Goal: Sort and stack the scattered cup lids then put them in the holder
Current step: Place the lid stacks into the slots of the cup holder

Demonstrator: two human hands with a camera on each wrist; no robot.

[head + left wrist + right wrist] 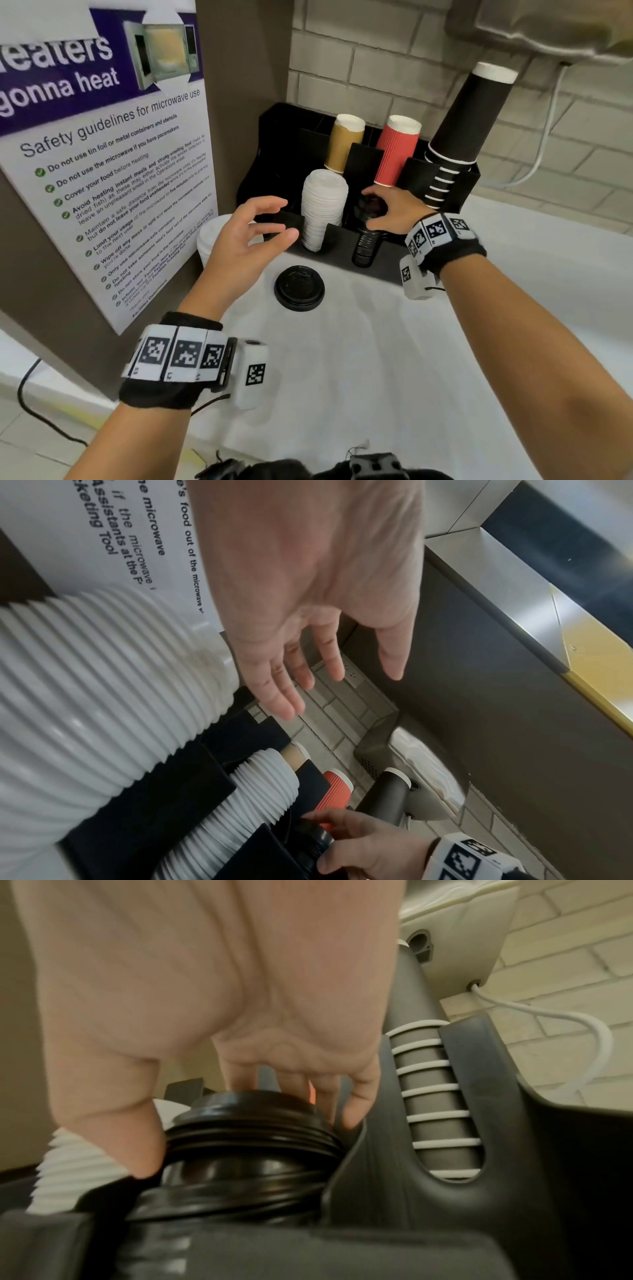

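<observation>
A black holder [342, 231] stands at the back of the white table. In its front slots are a tall white lid stack [323, 209] and a short black lid stack [366, 243]. My right hand [378, 210] grips the top black lids [246, 1123] from above, thumb on the left and fingers behind, right hand [246, 1139]. My left hand [263, 226] hovers open with spread fingers left of the white stack, left hand [308, 674]. A loose black lid [299, 287] lies on the table in front of the holder. Another white lid stack [103, 696] stands left of the holder, partly hidden behind my left hand.
The holder's back slots carry a kraft cup [344, 144], a red ribbed cup [397, 150] and a tall stack of black cups [459, 137]. A microwave poster [102, 171] covers the left wall. A white appliance [548, 27] with a cable hangs above right.
</observation>
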